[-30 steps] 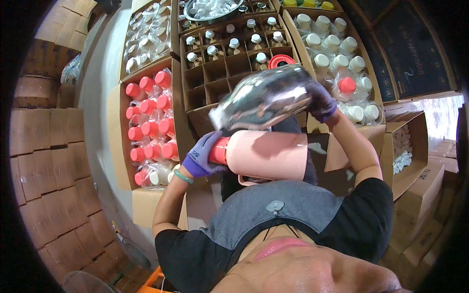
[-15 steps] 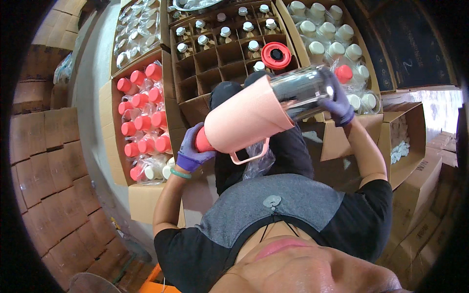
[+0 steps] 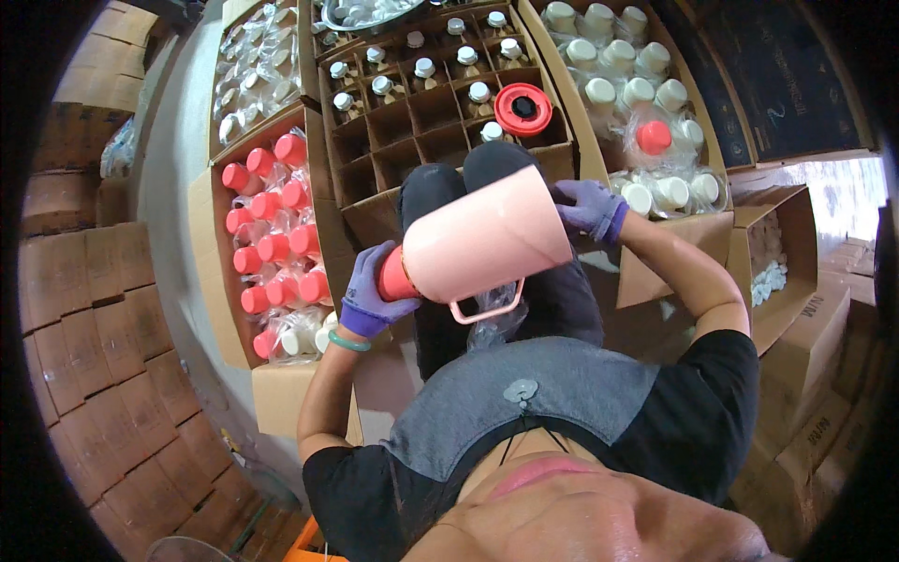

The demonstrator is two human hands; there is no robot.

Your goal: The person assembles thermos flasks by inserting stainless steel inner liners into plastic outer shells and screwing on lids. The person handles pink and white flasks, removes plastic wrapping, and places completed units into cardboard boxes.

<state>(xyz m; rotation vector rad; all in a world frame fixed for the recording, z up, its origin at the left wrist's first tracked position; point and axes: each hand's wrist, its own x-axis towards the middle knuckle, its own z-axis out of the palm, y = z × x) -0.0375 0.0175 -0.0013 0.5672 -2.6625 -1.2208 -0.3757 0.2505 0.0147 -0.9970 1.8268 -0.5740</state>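
A pink jug body (image 3: 487, 239) with a side handle lies tilted across my lap, its red neck end toward the left. My left hand (image 3: 371, 292), in a purple glove, is closed round that red end (image 3: 394, 273). At the jug's wide right end, my gloved right hand (image 3: 590, 208) is closed against the rim, its fingertips partly hidden behind it. No clear glass liner shows outside the pink body now. Crumpled clear plastic (image 3: 498, 318) lies under the handle, between my thighs. A red round lid with a black centre (image 3: 523, 109) rests on the divided carton beyond my knees.
The divided carton (image 3: 361, 178) holds several white-capped bottles. Left of it stands a carton of bagged red-capped pieces (image 3: 272, 248); right, a carton of white-capped ones (image 3: 618, 56) with one red cap (image 3: 653, 138). A metal bowl (image 3: 373, 21) sits behind. Stacked boxes (image 3: 103, 347) line the left.
The clear glass liner, half out of the pink body before, has gone inside it. My right hand has moved left with it to the jug's rim. My left hand keeps its hold.
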